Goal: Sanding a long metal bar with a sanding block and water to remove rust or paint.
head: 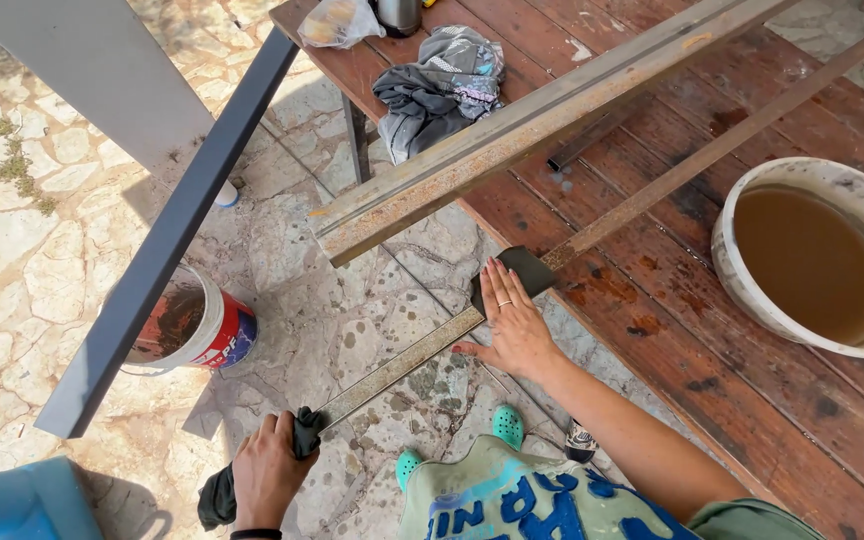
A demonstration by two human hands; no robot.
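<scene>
Two hands work one thin metal bar (402, 358), running lower left to centre: left hand (267, 470) clamped on its cloth-wrapped end, right hand (514, 325) flat, pressing dark sandpaper (524, 270) on it.

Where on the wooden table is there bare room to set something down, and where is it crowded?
Free: the table planks between the thin metal bar and the basin of brown water. Crowded: the far end, with crumpled clothes, a plastic bag and the rusty beam.
</scene>
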